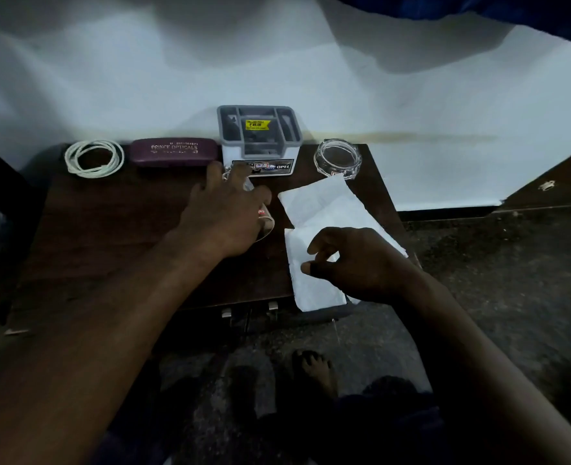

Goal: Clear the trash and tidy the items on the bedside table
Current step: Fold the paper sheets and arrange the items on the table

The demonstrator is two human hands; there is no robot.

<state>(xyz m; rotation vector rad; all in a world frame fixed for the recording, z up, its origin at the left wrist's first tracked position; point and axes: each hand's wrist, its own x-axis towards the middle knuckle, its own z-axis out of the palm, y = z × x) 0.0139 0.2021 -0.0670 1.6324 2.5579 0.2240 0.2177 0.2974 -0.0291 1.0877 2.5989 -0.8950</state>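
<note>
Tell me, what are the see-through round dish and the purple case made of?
Ashtray: looks like clear, shiny glass; the dark bedside table shows through it and its thick rim glints. Spectacle case: maroon, smooth, faintly glossy, with printed lettering; probably hard plastic or faux leather.

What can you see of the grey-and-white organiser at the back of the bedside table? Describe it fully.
The organiser is a boxy plastic caddy, grey on top with several open compartments, white below. A yellow price sticker sits inside; an OPEL label crosses its front. It stands upright at the back of the table, between a maroon spectacle case and a glass ashtray. Fingertips of the left hand reach its front base.
</note>
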